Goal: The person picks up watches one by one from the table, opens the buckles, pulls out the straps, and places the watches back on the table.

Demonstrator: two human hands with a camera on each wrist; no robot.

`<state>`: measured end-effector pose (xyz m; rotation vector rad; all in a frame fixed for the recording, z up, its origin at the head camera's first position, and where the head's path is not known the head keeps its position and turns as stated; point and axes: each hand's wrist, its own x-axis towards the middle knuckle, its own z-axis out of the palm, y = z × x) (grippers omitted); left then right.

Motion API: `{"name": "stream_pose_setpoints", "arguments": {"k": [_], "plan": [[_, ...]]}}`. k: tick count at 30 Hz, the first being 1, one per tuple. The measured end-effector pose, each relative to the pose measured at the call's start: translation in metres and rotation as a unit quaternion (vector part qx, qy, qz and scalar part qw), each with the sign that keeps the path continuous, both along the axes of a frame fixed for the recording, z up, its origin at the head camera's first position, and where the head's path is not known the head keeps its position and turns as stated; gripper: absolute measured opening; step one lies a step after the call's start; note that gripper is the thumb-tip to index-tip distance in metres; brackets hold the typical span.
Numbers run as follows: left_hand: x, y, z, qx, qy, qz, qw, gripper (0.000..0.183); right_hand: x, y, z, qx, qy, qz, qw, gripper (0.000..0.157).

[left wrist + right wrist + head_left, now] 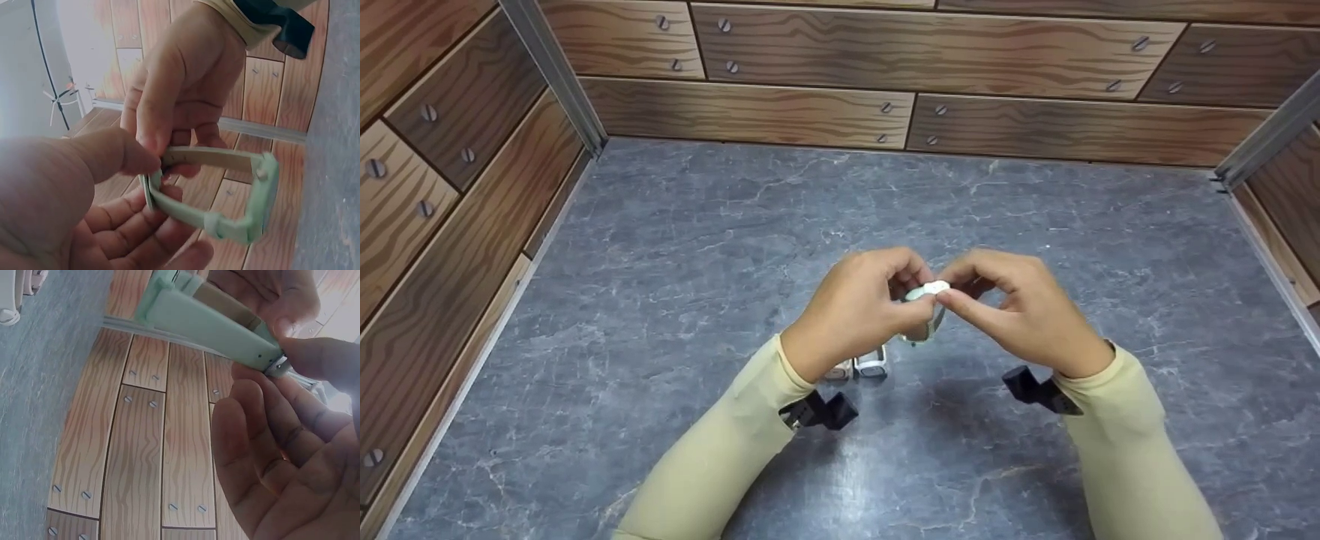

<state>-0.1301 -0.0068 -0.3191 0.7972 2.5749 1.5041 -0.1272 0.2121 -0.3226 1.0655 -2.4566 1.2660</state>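
A pale mint-green wristwatch (935, 288) is held up between both hands above the tabletop, its strap bent into a loop. My left hand (855, 304) pinches the strap near the buckle end with thumb and fingers. From the other side, my right hand (1020, 304) pinches the same spot, the two thumbs almost meeting. In the left wrist view, the watch case (263, 197) with its side crown hangs away from the fingers. Small holes show in the green strap (208, 329) in the right wrist view, beside the metal buckle (277, 367). Fingertips partly hide the buckle.
Two more watches, one white (872, 363) and one brownish (840, 370), lie side by side on the grey marbled tabletop (720, 225), partly behind the left wrist. Wood-patterned panels (810, 112) wall in the back and sides.
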Motion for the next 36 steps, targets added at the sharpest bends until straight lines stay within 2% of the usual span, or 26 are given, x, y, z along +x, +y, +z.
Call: {"name": "stream_pose_setpoints", "arguments": {"k": [5, 8, 11, 14, 19, 22, 25, 29, 33, 36], "plan": [[0.0, -0.003, 0.0, -0.036, 0.039, -0.016, 0.9985, 0.004, -0.001, 0.005, 0.0, -0.003, -0.042, 0.033, 0.999, 0.017], [-0.001, -0.003, 0.0, -0.038, 0.039, -0.025, 0.9982, 0.004, -0.002, 0.007, 0.0, -0.006, -0.066, 0.048, 0.997, 0.017], [-0.001, -0.002, -0.001, -0.036, 0.034, -0.029, 0.9984, 0.004, -0.003, 0.009, -0.001, -0.003, -0.07, 0.048, 0.996, 0.018], [-0.001, 0.0, -0.003, -0.02, 0.01, -0.025, 0.9994, 0.002, -0.002, 0.008, -0.001, -0.001, -0.061, 0.038, 0.997, 0.018], [0.0, 0.004, -0.004, 0.048, -0.073, -0.022, 0.9959, 0.008, 0.0, 0.003, -0.001, -0.004, -0.022, 0.014, 1.0, 0.016], [0.001, 0.006, -0.005, 0.063, -0.085, -0.017, 0.9942, 0.009, 0.0, 0.0, -0.002, -0.004, 0.007, 0.004, 1.0, 0.015], [0.001, 0.007, -0.006, 0.06, -0.062, -0.009, 0.9962, 0.008, 0.0, -0.001, -0.002, -0.007, 0.022, -0.007, 1.0, 0.014], [0.0, 0.007, -0.006, 0.075, -0.032, -0.018, 0.9965, 0.006, -0.001, 0.002, 0.0, -0.021, 0.026, -0.007, 0.999, 0.014], [-0.002, 0.005, -0.007, 0.036, 0.045, -0.021, 0.9981, 0.003, 0.0, 0.005, 0.001, -0.026, 0.025, 0.006, 0.999, 0.011], [-0.002, 0.004, -0.008, 0.008, 0.094, -0.03, 0.9951, 0.006, 0.0, 0.006, 0.002, -0.033, 0.004, 0.013, 0.999, 0.011]]}}
